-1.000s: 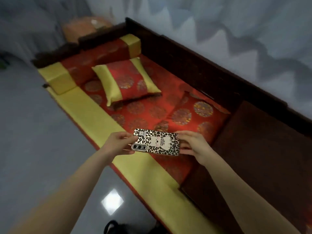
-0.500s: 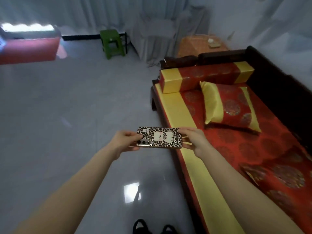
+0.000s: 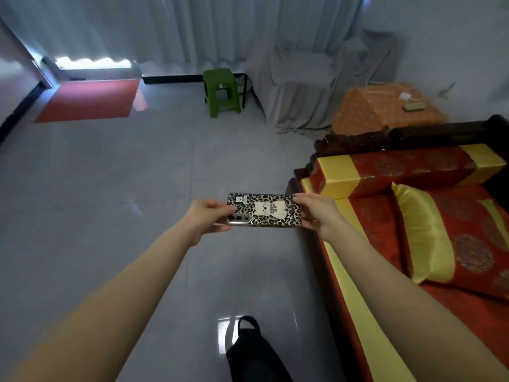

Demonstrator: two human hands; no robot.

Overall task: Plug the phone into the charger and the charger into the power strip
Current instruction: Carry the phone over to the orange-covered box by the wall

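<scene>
While camera turned, phone (image 3: 264, 210) unchanged.

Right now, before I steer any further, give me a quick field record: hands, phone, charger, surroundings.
left hand: grips the camera end of the phone
right hand: grips the opposite end
phone: leopard-print case, back up, level, above the floor
charger: likely the white block with cable on the orange-covered table, far right
power strip: not visible
plugged in: nothing yet
nearby: sofa at right, green stool ahead

dim room | doorway glow (image 3: 93, 63) — floor glare (image 3: 228, 330) | edges warped
</scene>
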